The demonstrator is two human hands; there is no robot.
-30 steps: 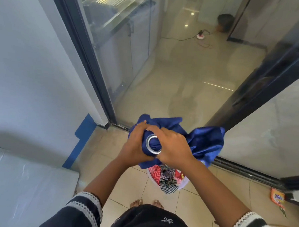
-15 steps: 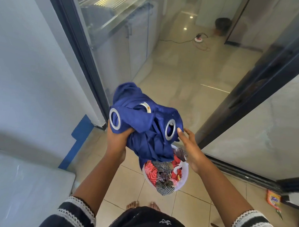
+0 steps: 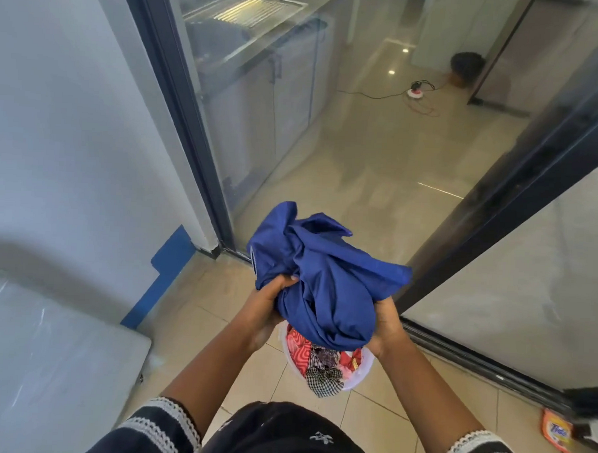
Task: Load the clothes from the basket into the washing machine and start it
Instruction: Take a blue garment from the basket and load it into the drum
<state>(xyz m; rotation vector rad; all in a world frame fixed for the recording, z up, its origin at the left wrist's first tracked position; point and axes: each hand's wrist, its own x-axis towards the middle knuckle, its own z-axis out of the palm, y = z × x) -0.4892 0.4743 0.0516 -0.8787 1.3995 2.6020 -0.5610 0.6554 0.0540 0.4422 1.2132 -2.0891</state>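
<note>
"How far along is the wash?"

"Barely begun, I'd say. Both hands, left hand point(image 3: 264, 314) and right hand point(image 3: 385, 327), have their fingers curled under a bunched royal-blue cloth with a metal eyelet point(image 3: 322, 278), held above the round white laundry basket point(image 3: 359, 376) at six o'clock. It's full of red and checked clothes."

"And the machine?"

"That white plastic-wrapped appliance top point(image 3: 55, 352) at eight o'clock, perhaps; nothing loaded. An orange detergent packet point(image 3: 555, 434) lies at four."

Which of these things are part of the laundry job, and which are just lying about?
Part of the job:
- blue cloth, held by left hand and right hand
- white basket of clothes
- detergent packet, probably
- white appliance top, maybe the washer

Lying about:
- power strip
- dark bin
</note>
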